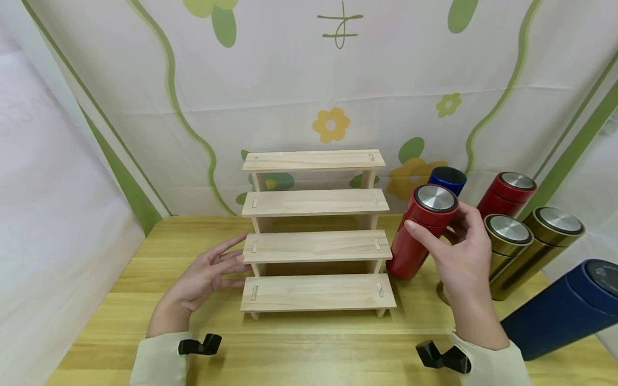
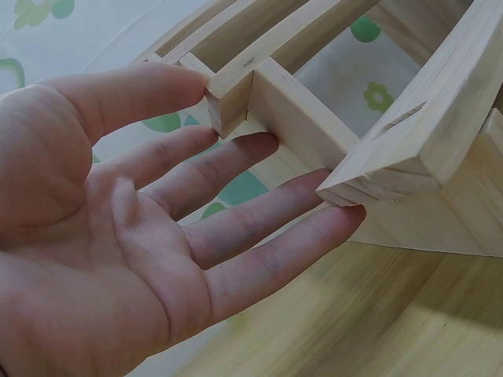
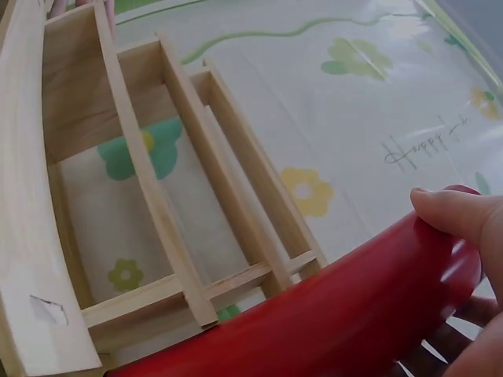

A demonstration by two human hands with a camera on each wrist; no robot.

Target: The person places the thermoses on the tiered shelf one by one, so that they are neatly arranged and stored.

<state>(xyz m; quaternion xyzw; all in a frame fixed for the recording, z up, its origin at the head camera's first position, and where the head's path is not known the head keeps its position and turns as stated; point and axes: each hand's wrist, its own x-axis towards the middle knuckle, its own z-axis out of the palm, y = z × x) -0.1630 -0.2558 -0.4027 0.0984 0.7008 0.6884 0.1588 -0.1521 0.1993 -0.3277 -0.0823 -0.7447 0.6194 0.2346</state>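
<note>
A tiered wooden display rack [image 1: 316, 246] stands on the table, its steps rising toward the back. At its left side my left hand [image 1: 205, 276] touches the step ends with fairly straight, spread fingers; the left wrist view shows the thumb and fingertips at the wood's edges. My right hand [image 1: 463, 257] grips a red thermos bottle [image 1: 412, 244] with a steel-topped lid, thumb in front and fingers behind, mostly hidden. The bottle leans slightly, close beside the rack's right side. In the right wrist view the red bottle [image 3: 338, 306] crosses in front of the rack's end.
Right of the rack stand a blue bottle [image 1: 447, 179], another red bottle [image 1: 507, 193], a shorter gold bottle [image 1: 507, 236] and a taller gold bottle [image 1: 531, 262]. A dark blue bottle [image 1: 555, 313] is nearest at the right. A patterned cloth [image 1: 289, 64] hangs behind the table.
</note>
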